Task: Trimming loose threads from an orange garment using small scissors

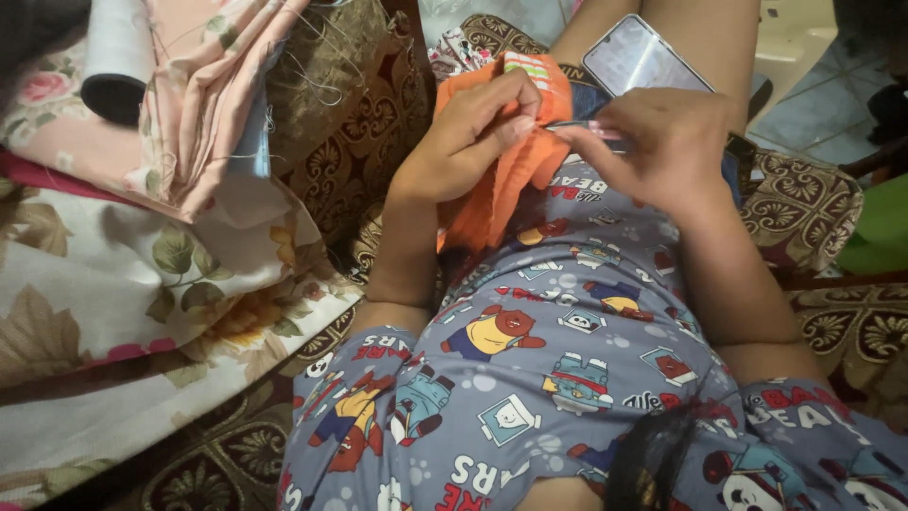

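This is a home, a sitting corner used for hand sewing. The seat is a brown sofa (378, 123) with an ornate woven pattern, piled with folded floral cloths (123, 284) and a pink fabric (203, 104) trailing loose threads. Pale tiled floor (823, 104) shows beyond, and the person wears cartoon-print pyjamas (530, 378).

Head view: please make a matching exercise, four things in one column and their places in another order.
Things:
1. orange cloth
2. phone
3. white thread spool
4. floral fabric

Places:
A. far left, on the pink cloth
B. pinched in the left hand
C. lower left, spread out
D. behind the right hand

Pairs: 1-B, 2-D, 3-A, 4-C
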